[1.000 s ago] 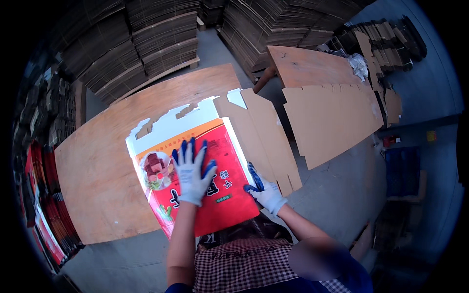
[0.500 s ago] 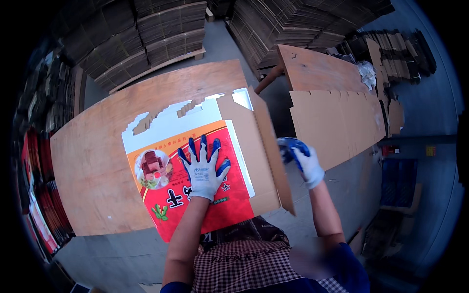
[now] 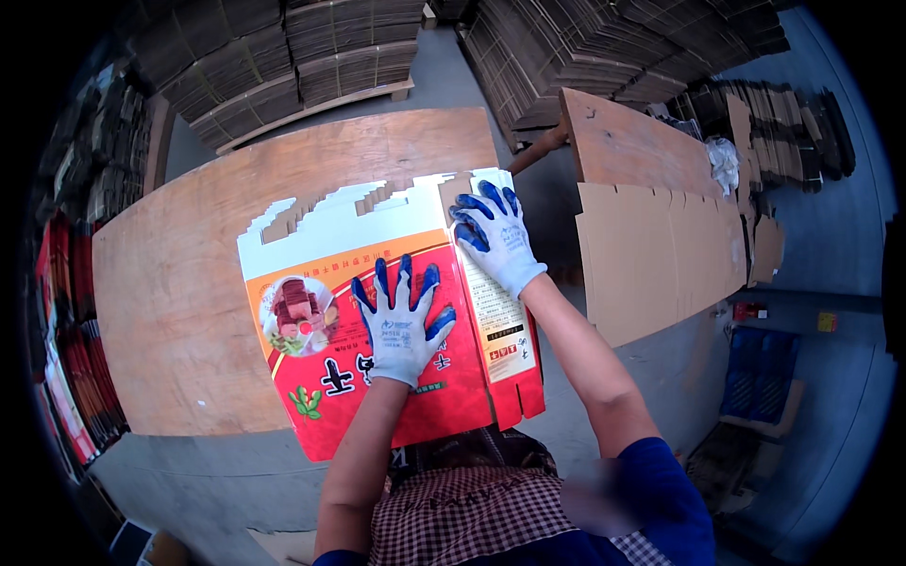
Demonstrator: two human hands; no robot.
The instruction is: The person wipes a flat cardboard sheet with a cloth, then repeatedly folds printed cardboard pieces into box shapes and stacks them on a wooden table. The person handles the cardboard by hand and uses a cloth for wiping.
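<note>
A flattened printed carton [image 3: 439, 401] in red and orange, with a picture of food on a plate, lies on the wooden table in front of me. My left hand [image 3: 400, 325], in a white glove with blue fingertips, rests flat on its red face with fingers spread. At the carton's right side, a narrow printed panel [image 3: 498, 325] lies folded over. My right hand [image 3: 497, 231], gloved alike, presses on the upper part of that panel, its fingers apart and slightly bent. White notched flaps [image 3: 340, 219] run along the carton's far edge.
The wooden table [image 3: 170, 302] stretches left. Across a gap on the right stands another board [image 3: 632, 141] with brown cardboard sheets [image 3: 651, 250] beside it. Bundled cardboard stacks [image 3: 359, 71] sit on pallets behind. Red printed cartons [image 3: 80, 354] are stacked far left; a blue crate [image 3: 763, 373] is at right.
My right hand has moved left from beyond the carton's right edge onto it. The brown side flap has turned over, showing its printed face. My left hand has stayed on the red face.
</note>
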